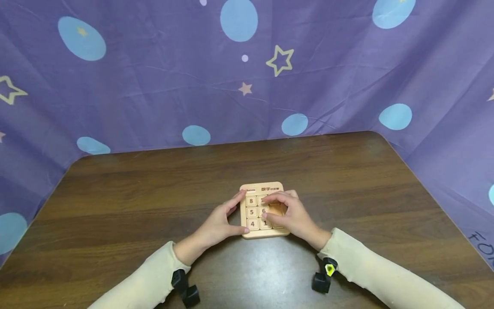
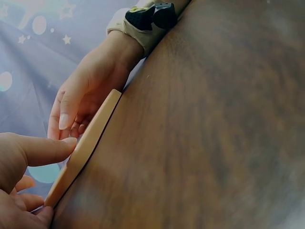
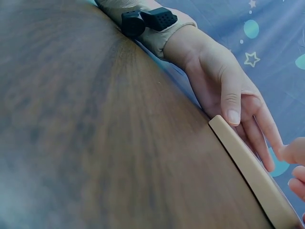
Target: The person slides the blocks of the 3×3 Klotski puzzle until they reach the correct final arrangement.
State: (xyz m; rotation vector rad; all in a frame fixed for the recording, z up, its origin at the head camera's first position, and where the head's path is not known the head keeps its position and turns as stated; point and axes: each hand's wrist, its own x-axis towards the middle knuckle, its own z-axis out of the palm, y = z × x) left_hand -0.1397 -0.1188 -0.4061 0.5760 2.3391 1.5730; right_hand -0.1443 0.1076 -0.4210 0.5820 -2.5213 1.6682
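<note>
A wooden number slide puzzle (image 1: pixel 266 234) lies flat on the table, with tiles marked 8, 5, 6, 4 and 1 showing. My left hand (image 1: pixel 216 221) holds it along the left side, the thumb at the lower left corner and the fingertips near the upper left. Over the tiles on the right is my right hand (image 1: pixel 296 216). Its index fingertip is at a top-row tile, and its thumb tip touches around the tile marked 6 (image 1: pixel 264 210). This hand covers part of the right column. In the left wrist view, the puzzle's side edge (image 2: pixel 90 138) shows between both hands.
The brown wooden table (image 1: pixel 154 189) extends around the puzzle. Behind it hangs a purple cloth (image 1: pixel 154 86) with stars and blue spots. Black cameras (image 1: pixel 185 288) are strapped to both wrists over pale sleeves.
</note>
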